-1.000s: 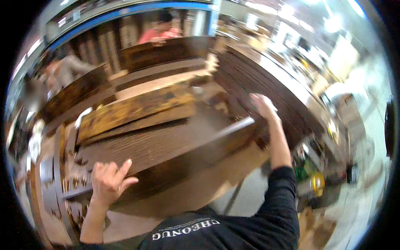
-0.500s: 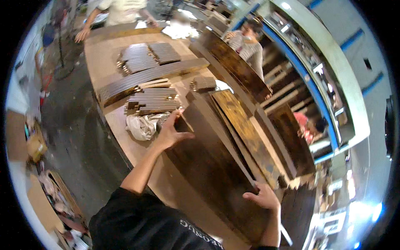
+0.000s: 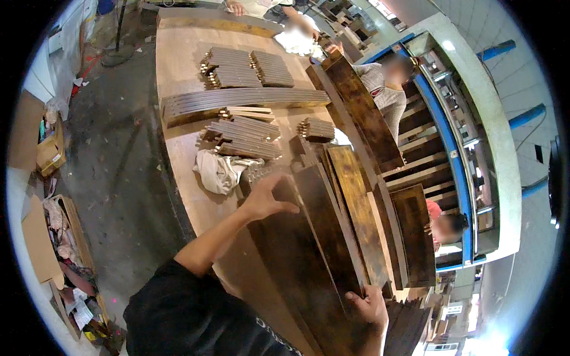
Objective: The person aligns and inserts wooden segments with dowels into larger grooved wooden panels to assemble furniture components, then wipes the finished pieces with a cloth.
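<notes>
A long dark brown wooden board [image 3: 291, 255] lies slanted across the near part of the table. My left hand [image 3: 267, 200] is at its far end, fingers curled at the edge and thumb stretched over the top face; the fingertips are blurred. Further down, my right hand [image 3: 369, 305] grips the board's right edge, thumb on top and fingers partly hidden. Right beside this board lies another dark board [image 3: 326, 222]. Beyond that is a board with a mottled yellow-brown face [image 3: 359, 213].
A crumpled white cloth [image 3: 218, 171] lies left of the boards. Bundled grey strips [image 3: 240, 137] and long curved strips [image 3: 246, 101] sit farther up the wooden table [image 3: 199, 204]. A co-worker [image 3: 386, 89] stands across the table beside a blue-edged rack [image 3: 454, 160] of boards.
The view has shifted, so the table shows farther right. More of the dark board beyond the held one is exposed. Both hands stay at the held board. The far-end person's hands have moved.
</notes>
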A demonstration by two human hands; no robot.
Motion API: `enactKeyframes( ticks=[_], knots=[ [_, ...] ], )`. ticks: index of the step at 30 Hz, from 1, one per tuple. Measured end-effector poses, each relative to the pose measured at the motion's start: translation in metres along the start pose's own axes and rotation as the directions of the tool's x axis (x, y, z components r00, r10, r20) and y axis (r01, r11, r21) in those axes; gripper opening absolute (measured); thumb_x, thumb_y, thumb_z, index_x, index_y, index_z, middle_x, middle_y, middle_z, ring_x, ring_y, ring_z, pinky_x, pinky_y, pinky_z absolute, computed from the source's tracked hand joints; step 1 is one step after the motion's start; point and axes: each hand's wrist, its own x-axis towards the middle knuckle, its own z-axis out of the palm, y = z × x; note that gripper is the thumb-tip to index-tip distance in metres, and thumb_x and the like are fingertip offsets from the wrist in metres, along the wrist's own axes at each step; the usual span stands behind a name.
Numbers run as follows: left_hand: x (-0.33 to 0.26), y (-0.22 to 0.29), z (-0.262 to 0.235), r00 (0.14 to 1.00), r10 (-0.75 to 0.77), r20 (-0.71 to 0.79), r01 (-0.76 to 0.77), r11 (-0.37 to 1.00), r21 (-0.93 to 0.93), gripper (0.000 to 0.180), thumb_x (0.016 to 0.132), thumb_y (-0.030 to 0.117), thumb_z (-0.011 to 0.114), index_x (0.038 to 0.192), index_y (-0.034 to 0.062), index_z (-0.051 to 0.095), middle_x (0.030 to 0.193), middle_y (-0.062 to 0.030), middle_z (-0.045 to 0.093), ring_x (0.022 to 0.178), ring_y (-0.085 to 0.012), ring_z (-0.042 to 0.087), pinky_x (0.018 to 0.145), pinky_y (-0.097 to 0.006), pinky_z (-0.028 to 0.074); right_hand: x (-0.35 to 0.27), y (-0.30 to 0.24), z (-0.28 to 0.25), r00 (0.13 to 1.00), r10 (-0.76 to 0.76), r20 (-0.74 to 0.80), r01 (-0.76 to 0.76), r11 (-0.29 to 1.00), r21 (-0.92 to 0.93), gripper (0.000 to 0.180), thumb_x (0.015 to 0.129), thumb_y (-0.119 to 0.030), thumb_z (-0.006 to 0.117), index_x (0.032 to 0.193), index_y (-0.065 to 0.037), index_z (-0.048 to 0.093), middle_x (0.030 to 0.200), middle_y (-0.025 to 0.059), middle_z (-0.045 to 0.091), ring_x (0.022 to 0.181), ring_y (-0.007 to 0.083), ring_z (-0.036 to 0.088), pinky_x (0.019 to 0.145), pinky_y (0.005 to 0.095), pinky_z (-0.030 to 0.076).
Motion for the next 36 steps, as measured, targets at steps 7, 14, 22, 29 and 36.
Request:
enactKeyframes(
  ticks=[7, 14, 22, 29, 36],
  knots=[
    [-0.007, -0.001, 0.016, 0.995, 0.088, 0.038, -0.09, 0.995, 0.036, 0.06, 0.065, 0.025, 0.087, 0.11, 0.0055, 0.053, 0.091, -0.0037, 0.061, 0.087, -0.014, 0.056, 0.08, -0.03, 0.046, 0.011, 0.008, 0.005, 0.984, -0.056, -0.17, 0.033, 0.991, -0.133, 0.041, 0.075, -0.034, 0.075, 0.083, 0.004, 0.062, 0.059, 0.0173, 0.053, 0.052, 0.0257, 0.05, 0.053, 0.039, 0.039],
    [0.014, 0.02, -0.006, 0.967, 0.117, 0.225, -0.179, 0.942, 0.283, 0.072, 0.074, 0.038, 0.08, 0.127, 0.0043, 0.045, 0.126, -0.0139, 0.049, 0.121, -0.021, 0.044, 0.104, -0.038, 0.033, 0.008, 0.009, -0.001, 0.998, -0.01, -0.068, 0.006, 0.998, -0.067, 0.041, 0.075, -0.035, 0.073, 0.084, 0.004, 0.062, 0.071, 0.0251, 0.06, 0.071, 0.0431, 0.058, 0.063, 0.0438, 0.045],
    [0.137, 0.269, 0.05, 0.442, 0.827, 0.348, -0.897, 0.401, 0.186, 0.082, 0.077, 0.071, 0.058, 0.122, 0.0027, 0.055, 0.12, -0.0188, 0.057, 0.113, -0.0315, 0.054, 0.093, -0.044, 0.046, 0.001, -0.003, -0.003, 0.993, -0.021, -0.113, 0.007, 0.993, -0.119, 0.04, 0.076, -0.035, 0.071, 0.093, 0.0, 0.066, 0.078, 0.0248, 0.062, 0.081, 0.0423, 0.06, 0.068, 0.0442, 0.047],
    [0.103, 0.097, 0.06, 0.669, 0.032, 0.743, -0.657, 0.492, 0.57, 0.057, 0.096, 0.045, 0.047, 0.137, 0.005, 0.041, 0.134, -0.0205, 0.05, 0.124, -0.0346, 0.048, 0.108, -0.04, 0.035, -0.008, -0.007, 0.002, 0.986, -0.093, -0.136, 0.066, 0.979, -0.193, 0.038, 0.073, -0.034, 0.073, 0.102, -0.009, 0.066, 0.081, 0.0198, 0.066, 0.082, 0.0374, 0.064, 0.073, 0.0436, 0.05],
    [0.105, 0.113, 0.086, 0.612, 0.049, 0.789, -0.664, 0.575, 0.478, 0.063, 0.092, 0.056, 0.047, 0.132, 0.0085, 0.047, 0.132, -0.0153, 0.05, 0.115, -0.0329, 0.054, 0.094, -0.041, 0.044, -0.058, 0.056, 0.015, 0.956, 0.107, -0.273, -0.185, 0.943, -0.277, 0.056, 0.063, -0.035, 0.08, 0.11, -0.009, 0.064, 0.091, 0.0167, 0.068, 0.087, 0.0342, 0.065, 0.08, 0.0422, 0.052]
  ],
)
